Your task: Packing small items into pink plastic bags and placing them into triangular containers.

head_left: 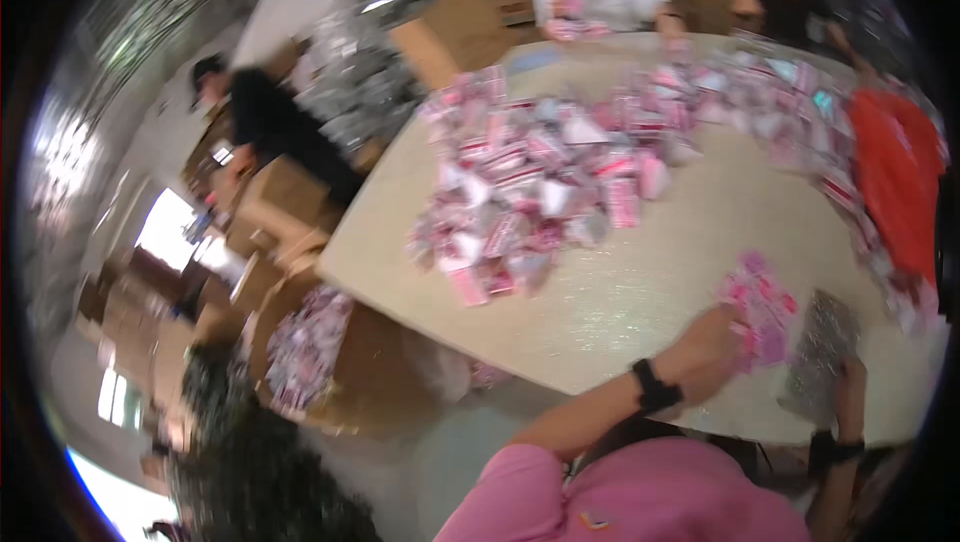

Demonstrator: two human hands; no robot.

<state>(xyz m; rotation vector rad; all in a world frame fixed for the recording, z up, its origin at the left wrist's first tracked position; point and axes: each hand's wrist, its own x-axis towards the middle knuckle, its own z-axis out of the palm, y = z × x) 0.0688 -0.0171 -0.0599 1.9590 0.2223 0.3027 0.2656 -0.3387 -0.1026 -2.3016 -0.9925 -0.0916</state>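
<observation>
At the near right of the table, my left hand (708, 354) has its fingers curled in at the edge of a small group of pink pieces (764, 314). Blur and the hand itself hide what the fingers hold. To the right of that group, my right hand (851, 389) grips the edge of a grey, see-through plastic bag (822, 352), which lies tilted above the table. Both wrists wear black bands.
A heap of pink-and-white packets (545, 177) covers the far part of the pale table (620, 307). An orange-red cloth or bag (895, 177) lies at right. Below the table's left edge stands a carton of packets (365, 367). Other people work across the table and at left.
</observation>
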